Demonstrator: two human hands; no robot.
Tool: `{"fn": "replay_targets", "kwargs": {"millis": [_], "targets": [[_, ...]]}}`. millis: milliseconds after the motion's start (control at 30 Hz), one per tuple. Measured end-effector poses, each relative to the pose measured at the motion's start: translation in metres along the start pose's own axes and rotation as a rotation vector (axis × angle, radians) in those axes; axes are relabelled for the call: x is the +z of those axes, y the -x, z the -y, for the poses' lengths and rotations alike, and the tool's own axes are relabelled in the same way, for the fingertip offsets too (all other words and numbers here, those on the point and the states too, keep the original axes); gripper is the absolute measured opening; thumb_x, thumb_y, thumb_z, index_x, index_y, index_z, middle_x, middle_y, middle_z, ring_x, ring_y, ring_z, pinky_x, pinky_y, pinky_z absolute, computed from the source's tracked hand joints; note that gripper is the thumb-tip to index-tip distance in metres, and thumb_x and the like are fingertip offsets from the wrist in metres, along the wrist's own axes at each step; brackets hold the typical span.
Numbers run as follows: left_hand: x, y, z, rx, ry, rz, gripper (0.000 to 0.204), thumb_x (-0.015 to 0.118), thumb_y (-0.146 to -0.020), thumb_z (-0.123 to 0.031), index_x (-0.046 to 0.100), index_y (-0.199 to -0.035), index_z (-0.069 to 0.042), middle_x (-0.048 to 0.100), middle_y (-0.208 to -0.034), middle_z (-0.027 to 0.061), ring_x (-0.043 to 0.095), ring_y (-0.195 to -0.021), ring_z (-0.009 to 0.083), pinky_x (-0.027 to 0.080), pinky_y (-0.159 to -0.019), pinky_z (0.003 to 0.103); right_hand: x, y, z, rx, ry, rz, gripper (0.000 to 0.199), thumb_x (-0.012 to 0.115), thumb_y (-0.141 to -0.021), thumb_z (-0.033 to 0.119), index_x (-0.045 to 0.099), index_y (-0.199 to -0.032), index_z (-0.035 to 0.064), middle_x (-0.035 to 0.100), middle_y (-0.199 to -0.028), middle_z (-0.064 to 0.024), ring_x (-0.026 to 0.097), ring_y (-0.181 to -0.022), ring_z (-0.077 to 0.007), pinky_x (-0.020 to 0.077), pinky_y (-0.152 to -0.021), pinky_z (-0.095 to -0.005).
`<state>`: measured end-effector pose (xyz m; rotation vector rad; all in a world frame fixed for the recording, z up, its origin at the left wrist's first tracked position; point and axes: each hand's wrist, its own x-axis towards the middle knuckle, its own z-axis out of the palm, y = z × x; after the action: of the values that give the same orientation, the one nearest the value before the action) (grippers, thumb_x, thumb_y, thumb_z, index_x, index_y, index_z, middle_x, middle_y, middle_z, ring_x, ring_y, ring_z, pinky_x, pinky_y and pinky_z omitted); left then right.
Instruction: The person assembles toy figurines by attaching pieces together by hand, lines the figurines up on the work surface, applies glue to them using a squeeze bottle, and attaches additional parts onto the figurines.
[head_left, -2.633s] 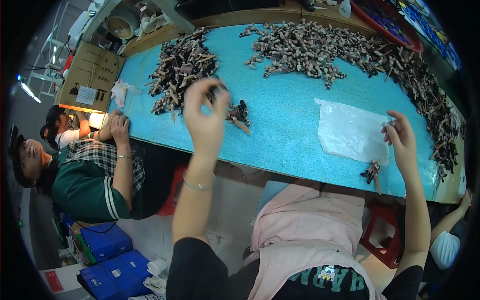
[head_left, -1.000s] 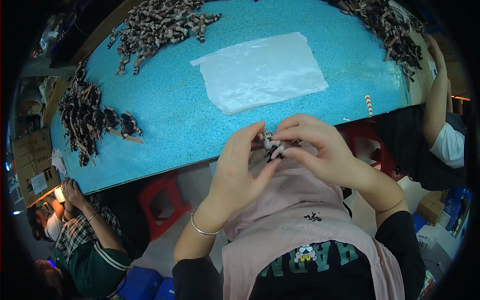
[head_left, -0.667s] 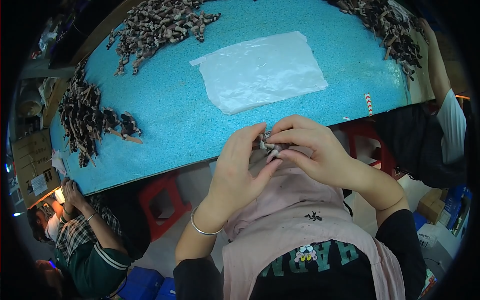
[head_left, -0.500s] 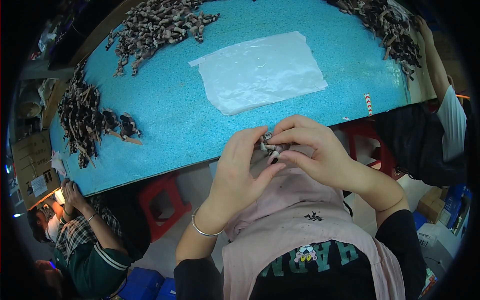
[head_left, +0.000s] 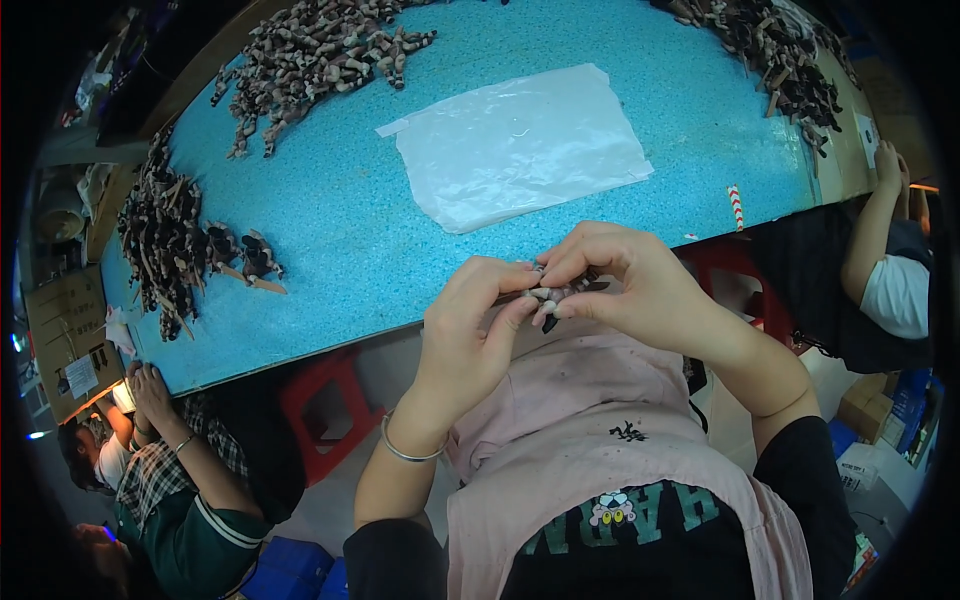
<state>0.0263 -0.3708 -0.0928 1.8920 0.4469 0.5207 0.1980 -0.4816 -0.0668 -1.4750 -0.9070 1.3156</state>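
My left hand [head_left: 462,325] and my right hand [head_left: 640,285] meet in front of my body, just off the near edge of the blue table. Between them is a small figurine [head_left: 549,296], cream and brown with a black tip pointing down. Its middle is pinched by the thumb and fingers of my right hand. Fingertips of the left, thumb and index drawn together, grip its left side. Much of the figurine is hidden behind my fingers.
The blue-topped table [head_left: 330,220] carries a taped plastic sheet [head_left: 525,145]. Figurine piles lie at back left [head_left: 310,70], far left [head_left: 160,240] and back right [head_left: 780,70]. Red stools [head_left: 325,410] stand below. Co-workers sit at left [head_left: 200,480] and right [head_left: 890,290].
My left thumb and fingers have closed in on the figurine, where they were spread wider before. The co-worker at right has drawn an arm back from the pile there.
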Motion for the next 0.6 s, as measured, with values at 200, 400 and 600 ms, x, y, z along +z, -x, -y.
{"fn": "replay_targets", "kwargs": {"millis": [200,400,600], "targets": [[0.012,0.01,0.001,-0.14,0.263,-0.212,0.02,0.061,-0.083,0.009,0.062,-0.102,0.004,0.06,-0.105,0.014,0.064,-0.091,0.0207,0.056,-0.074,0.03,0.003,0.003,0.002,-0.307,0.315,-0.195,0.032,0.067,-0.08,-0.002,0.059,-0.11,-0.0002,0.054,-0.112,-0.0094,0.055,-0.106,-0.0175,0.0455,-0.091,-0.0299],[0.015,0.022,-0.004,-0.011,0.233,-0.355,0.022,0.066,-0.08,0.008,0.062,-0.101,0.003,0.059,-0.104,0.0138,0.062,-0.092,0.0191,0.053,-0.078,0.03,0.007,0.014,-0.002,0.021,-0.264,-0.203,0.02,0.06,-0.093,0.018,0.056,-0.099,-0.0005,0.057,-0.091,-0.0053,0.057,-0.082,-0.0107,0.0472,-0.07,-0.0241],[0.003,0.027,-0.004,-0.047,0.154,-0.207,0.01,0.065,-0.084,-0.002,0.062,-0.094,0.001,0.062,-0.099,0.0124,0.06,-0.094,0.0193,0.049,-0.081,0.031,0.009,0.013,-0.002,0.062,-0.287,0.039,0.027,0.049,-0.1,0.024,0.055,-0.085,0.0023,0.052,-0.071,0.0014,0.047,-0.061,-0.0057,0.0405,-0.057,-0.0221]]}}
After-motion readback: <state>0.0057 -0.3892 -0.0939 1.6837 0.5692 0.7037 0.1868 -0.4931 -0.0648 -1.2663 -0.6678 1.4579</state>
